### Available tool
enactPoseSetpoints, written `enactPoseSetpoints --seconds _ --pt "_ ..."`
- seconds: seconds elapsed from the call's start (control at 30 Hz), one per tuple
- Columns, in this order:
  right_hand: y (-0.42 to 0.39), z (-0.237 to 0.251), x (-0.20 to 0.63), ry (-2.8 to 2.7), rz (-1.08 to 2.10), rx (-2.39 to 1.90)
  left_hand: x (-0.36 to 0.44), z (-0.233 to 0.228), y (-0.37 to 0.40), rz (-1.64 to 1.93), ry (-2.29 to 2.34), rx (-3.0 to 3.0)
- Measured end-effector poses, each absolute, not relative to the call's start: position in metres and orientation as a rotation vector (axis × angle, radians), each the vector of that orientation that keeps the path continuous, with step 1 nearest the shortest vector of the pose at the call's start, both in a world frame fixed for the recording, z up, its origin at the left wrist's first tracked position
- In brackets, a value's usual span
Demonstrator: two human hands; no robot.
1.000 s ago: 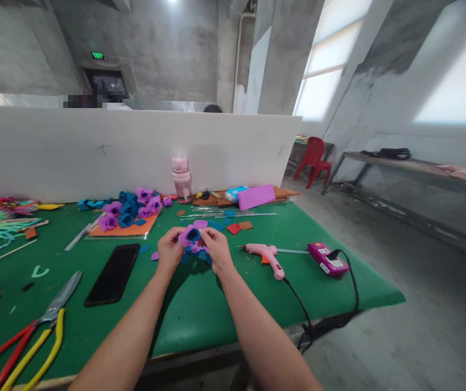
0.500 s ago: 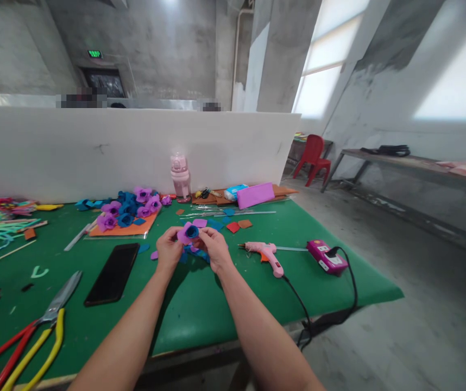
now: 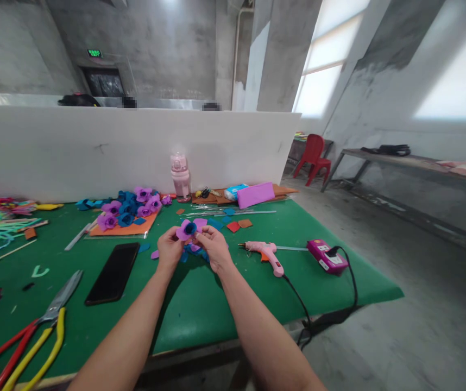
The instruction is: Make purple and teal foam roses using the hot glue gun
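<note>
A small foam flower point(image 3: 187, 228) with purple petals and a blue centre is held above the green table point(image 3: 192, 309) by both hands. My left hand point(image 3: 169, 250) pinches its left side, and my right hand point(image 3: 213, 247) grips its right side and base. Loose blue and purple foam pieces point(image 3: 195, 251) lie on the table just under my hands. A pink glue gun point(image 3: 266, 254) rests to the right of my right hand, its cord running to a pink power strip point(image 3: 326, 256).
A black phone point(image 3: 113, 273) lies left of my hands. Finished purple and blue flowers point(image 3: 129, 209) sit on an orange sheet. Scissors point(image 3: 56, 301) and red and yellow pliers point(image 3: 21, 347) lie at the near left. A pink bottle point(image 3: 180, 176) stands by the white partition point(image 3: 94, 146).
Both hands have lifted the flower slightly and turned it, so its purple petals spread wider around the blue centre. The camera view shifted a little.
</note>
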State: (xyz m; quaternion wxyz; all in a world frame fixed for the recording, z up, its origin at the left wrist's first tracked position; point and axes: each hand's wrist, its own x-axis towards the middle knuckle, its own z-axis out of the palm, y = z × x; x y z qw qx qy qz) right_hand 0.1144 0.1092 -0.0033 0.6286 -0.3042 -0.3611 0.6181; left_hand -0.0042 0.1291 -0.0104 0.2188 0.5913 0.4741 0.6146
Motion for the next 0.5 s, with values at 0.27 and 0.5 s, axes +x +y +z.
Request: enactPoseSetpoints --seconds 0.27,0.5 --pt "0.1088 -0.0046 0.1166 -0.709 1.527 -0.736 -0.0049 -0.0138 0.1314 1.708 1.338 1.643" --pt "0.1104 -0.0057 0.1184 -0.641 1.628 -0.699 -0.0039 -0.0125 0.1305 1.705 1.356 1.637"
